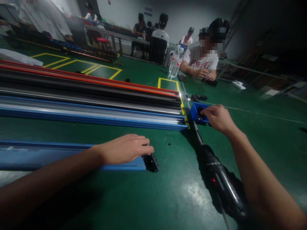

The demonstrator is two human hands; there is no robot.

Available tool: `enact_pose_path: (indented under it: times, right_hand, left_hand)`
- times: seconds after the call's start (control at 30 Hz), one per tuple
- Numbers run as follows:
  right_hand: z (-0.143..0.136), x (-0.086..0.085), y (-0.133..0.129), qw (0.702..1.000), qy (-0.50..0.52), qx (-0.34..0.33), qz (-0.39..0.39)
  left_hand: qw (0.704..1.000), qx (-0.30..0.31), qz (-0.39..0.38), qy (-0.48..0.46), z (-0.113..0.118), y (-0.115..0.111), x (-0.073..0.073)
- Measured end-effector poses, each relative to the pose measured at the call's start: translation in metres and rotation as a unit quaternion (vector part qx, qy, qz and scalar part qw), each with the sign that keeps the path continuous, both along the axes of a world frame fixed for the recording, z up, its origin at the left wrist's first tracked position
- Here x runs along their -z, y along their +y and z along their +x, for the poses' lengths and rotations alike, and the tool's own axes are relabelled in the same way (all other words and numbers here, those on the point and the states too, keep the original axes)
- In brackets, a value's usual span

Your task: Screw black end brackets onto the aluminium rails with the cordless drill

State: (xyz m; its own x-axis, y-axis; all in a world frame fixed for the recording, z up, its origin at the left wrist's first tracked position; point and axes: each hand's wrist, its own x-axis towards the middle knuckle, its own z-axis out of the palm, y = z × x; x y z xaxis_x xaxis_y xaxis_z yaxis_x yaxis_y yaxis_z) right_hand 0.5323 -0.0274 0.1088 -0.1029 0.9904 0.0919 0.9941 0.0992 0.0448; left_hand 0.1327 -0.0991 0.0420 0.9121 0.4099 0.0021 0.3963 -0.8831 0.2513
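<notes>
My left hand (130, 148) is closed on a black end piece (151, 163) at the right end of a blue channel profile (129, 163), which lies on the green table. My right hand (220, 118) dips into a small blue bin (205, 121) with its thumb and fingers pinched together. Small dark parts (200, 111) lie inside the bin; whatever the fingertips hold is hidden. Between my arms lies a black electric screwdriver (220, 175), its long bit pointing towards the bin.
Several long profiles, among them an orange one (144, 88) and a blue one (144, 123), lie side by side at left. A tiny dark piece (169, 143) sits mid-table. Water bottles (176, 64) and a seated co-worker (201, 60) are across the table, near yellow tape markings (168, 80).
</notes>
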Motion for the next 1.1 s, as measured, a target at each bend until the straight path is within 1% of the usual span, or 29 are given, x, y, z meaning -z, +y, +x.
enact_pose_path:
  times: [0.07, 0.1, 0.13, 0.17, 0.2, 0.27, 0.3, 0.33, 0.37, 0.43, 0.53, 0.63, 0.8, 0.87, 1.0, 1.1]
  right_hand:
    - [-0.017, -0.005, -0.012, 0.994, 0.076, -0.067, -0.042]
    - [-0.027, -0.005, -0.020, 0.969, 0.185, -0.134, -0.094]
    - [-0.038, -0.005, -0.027, 0.930, 0.276, -0.194, -0.144]
    - [-0.049, -0.003, -0.035, 0.890, 0.326, -0.242, -0.208]
    - [-0.060, 0.000, -0.042, 0.854, 0.349, -0.279, -0.267]
    - [-0.079, 0.007, -0.055, 0.802, 0.359, -0.328, -0.347]
    - [-0.086, 0.011, -0.060, 0.783, 0.357, -0.351, -0.369]
    - [-0.092, 0.015, -0.064, 0.774, 0.352, -0.370, -0.374]
    - [-0.096, 0.018, -0.067, 0.772, 0.343, -0.385, -0.371]
    - [-0.099, 0.022, -0.071, 0.783, 0.327, -0.398, -0.351]
    - [-0.096, 0.023, -0.070, 0.807, 0.307, -0.389, -0.321]
    - [-0.094, 0.024, -0.067, 0.822, 0.298, -0.379, -0.303]
    - [-0.099, 0.030, -0.068, 0.817, 0.326, -0.393, -0.268]
    - [-0.102, 0.033, -0.069, 0.822, 0.322, -0.401, -0.244]
    - [-0.107, 0.037, -0.075, 0.840, 0.272, -0.418, -0.217]
    - [-0.111, 0.037, -0.080, 0.855, 0.213, -0.429, -0.200]
  left_hand:
    - [1.000, 0.001, -0.002, 0.005, 0.000, 0.000, -0.002]
    - [1.000, 0.001, -0.003, 0.005, 0.001, 0.000, -0.003]
    - [1.000, 0.001, -0.004, 0.003, 0.001, 0.000, -0.004]
    - [1.000, 0.001, -0.005, 0.000, 0.001, 0.000, -0.004]
    - [1.000, 0.001, -0.004, -0.002, 0.001, 0.000, -0.004]
    - [1.000, -0.001, 0.000, -0.006, 0.001, 0.001, -0.002]
    - [1.000, -0.002, 0.004, -0.006, 0.001, 0.001, -0.001]
    - [1.000, -0.001, 0.008, -0.006, 0.001, 0.001, 0.000]
    - [1.000, -0.001, 0.011, -0.005, 0.001, 0.002, 0.001]
    - [1.000, 0.002, 0.018, -0.005, 0.001, 0.002, 0.002]
    - [1.000, 0.005, 0.022, -0.004, 0.002, 0.002, 0.002]
    - [1.000, -0.006, 0.001, -0.010, 0.003, 0.002, 0.002]
    - [0.999, -0.021, -0.021, -0.036, 0.003, 0.002, 0.004]
    - [0.999, -0.029, -0.017, -0.037, 0.003, 0.002, 0.004]
    - [0.998, -0.056, 0.007, -0.018, 0.004, 0.001, 0.004]
    - [0.998, -0.062, 0.030, -0.002, 0.005, 0.001, 0.003]
